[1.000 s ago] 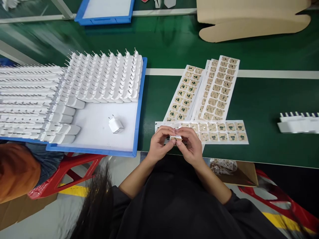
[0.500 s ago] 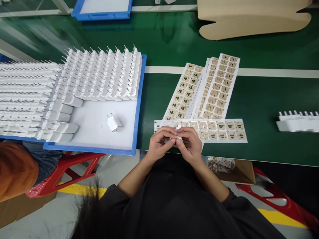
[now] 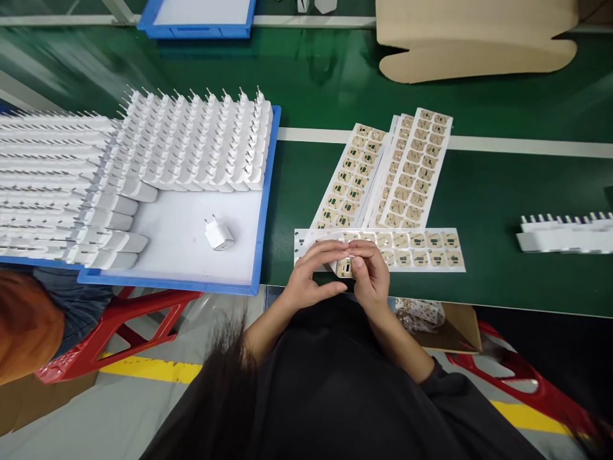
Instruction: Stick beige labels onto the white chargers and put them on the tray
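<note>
My right hand (image 3: 370,273) is closed on a white plug charger (image 3: 344,268), its thumb against the near face. A tan sticker with dark cut-outs shows on that face; fingers hide most of the body. My left hand (image 3: 313,276) has its fingers stretched along the far side of the charger, and its thumb stands apart from it. Beneath both hands lies a white sheet of tan stickers (image 3: 421,249), crosswise at the table edge. More sticker sheets (image 3: 412,169) fan out behind it. In the blue-rimmed tray (image 3: 191,271) on the left, one charger (image 3: 219,234) lies by itself.
Rows of white chargers (image 3: 201,140), pins up, fill the back and left of the tray. Another row of chargers (image 3: 565,235) stands at the right. Brown cardboard (image 3: 474,45) and a blue tray (image 3: 201,30) lie behind. A person's orange sleeve (image 3: 29,326) is at left.
My left thumb has come away from the charger. The charger has turned so its stickered face shows, with my right thumb on it. The view has shifted slightly.
</note>
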Available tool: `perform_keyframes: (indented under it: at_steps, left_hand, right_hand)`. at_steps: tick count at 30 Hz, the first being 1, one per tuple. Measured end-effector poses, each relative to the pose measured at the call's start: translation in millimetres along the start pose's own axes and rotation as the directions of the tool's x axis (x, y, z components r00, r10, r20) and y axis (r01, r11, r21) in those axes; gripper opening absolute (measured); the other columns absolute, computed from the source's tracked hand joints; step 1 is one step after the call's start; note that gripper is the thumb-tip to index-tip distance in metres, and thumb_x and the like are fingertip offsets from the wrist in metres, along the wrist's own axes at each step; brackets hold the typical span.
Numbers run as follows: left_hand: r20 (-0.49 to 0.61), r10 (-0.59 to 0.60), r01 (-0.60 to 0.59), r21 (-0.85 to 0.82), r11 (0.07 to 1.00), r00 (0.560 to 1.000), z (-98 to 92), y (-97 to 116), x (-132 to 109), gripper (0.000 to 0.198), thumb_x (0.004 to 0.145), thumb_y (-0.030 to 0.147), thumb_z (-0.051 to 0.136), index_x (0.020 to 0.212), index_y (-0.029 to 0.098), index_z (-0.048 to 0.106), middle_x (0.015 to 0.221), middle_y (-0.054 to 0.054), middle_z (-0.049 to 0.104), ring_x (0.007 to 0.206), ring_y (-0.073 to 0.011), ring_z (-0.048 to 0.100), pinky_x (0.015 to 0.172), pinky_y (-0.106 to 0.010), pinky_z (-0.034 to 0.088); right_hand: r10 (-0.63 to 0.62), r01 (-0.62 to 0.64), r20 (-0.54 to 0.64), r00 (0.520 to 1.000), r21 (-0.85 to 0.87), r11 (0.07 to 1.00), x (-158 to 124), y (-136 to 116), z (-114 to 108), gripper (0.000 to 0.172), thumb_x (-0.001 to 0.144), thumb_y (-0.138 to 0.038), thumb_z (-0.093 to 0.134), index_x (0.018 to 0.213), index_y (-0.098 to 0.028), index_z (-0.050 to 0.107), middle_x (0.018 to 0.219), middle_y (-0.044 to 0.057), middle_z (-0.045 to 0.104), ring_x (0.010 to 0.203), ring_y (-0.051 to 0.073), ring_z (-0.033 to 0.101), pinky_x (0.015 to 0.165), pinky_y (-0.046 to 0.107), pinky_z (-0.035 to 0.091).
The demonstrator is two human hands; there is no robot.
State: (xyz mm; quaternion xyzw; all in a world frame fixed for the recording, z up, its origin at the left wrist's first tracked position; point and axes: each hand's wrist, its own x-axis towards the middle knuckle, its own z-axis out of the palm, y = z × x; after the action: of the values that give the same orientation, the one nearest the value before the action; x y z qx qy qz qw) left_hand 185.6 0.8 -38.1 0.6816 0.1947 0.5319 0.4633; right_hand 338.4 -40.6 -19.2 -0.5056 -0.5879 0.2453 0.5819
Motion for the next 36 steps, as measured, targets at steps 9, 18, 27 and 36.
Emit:
perform_keyframes:
  at_steps: [9,18,27,36]
  left_hand:
    - [-0.014,0.166,-0.154,0.304,0.940,0.986,0.7,21,4,0.055,0.093,0.015,0.069,0.145,0.026,0.057,0.129,-0.011,0.074,0.122,-0.0233,0.070,0.104,-0.042,0.059]
    - [-0.005,0.278,-0.259,0.351,0.900,0.960,2.9,23,1,0.055,0.089,0.008,0.070,0.140,0.023,0.059,0.125,-0.011,0.076,0.119,-0.0238,0.073,0.098,-0.041,0.063]
    - [-0.244,0.334,-0.194,0.460,0.866,0.911,8.4,16,-6,0.043,0.086,0.027,0.078,0.122,0.028,0.056,0.113,-0.006,0.074,0.105,-0.0220,0.073,0.090,-0.042,0.063]
    - [-0.184,0.469,-0.294,0.572,0.766,0.864,11.9,17,-2,0.036,0.085,0.019,0.076,0.113,0.031,0.057,0.113,-0.002,0.070,0.103,-0.0190,0.068,0.086,-0.037,0.059]
  right_hand:
    - [0.103,-0.109,0.132,0.986,0.033,0.994,3,-26,-5,0.026,0.090,-0.038,0.071,0.112,-0.029,0.061,0.116,0.008,0.063,0.109,0.025,0.062,0.082,0.038,0.056]
    - [0.098,-0.098,0.011,0.995,0.036,0.995,3,-31,4,0.016,0.095,-0.037,0.061,0.084,-0.025,0.059,0.095,0.004,0.064,0.092,0.022,0.063,0.078,0.038,0.053]
    - [0.235,-0.267,0.155,0.960,0.237,0.934,-4,-40,7,0.029,0.094,-0.048,0.063,0.117,-0.029,0.064,0.125,0.009,0.066,0.121,0.028,0.062,0.092,0.043,0.057]
    - [0.231,-0.255,0.115,0.966,0.291,0.922,-4,-40,14,0.020,0.093,-0.046,0.063,0.101,-0.028,0.062,0.113,0.007,0.067,0.114,0.026,0.064,0.097,0.045,0.055]
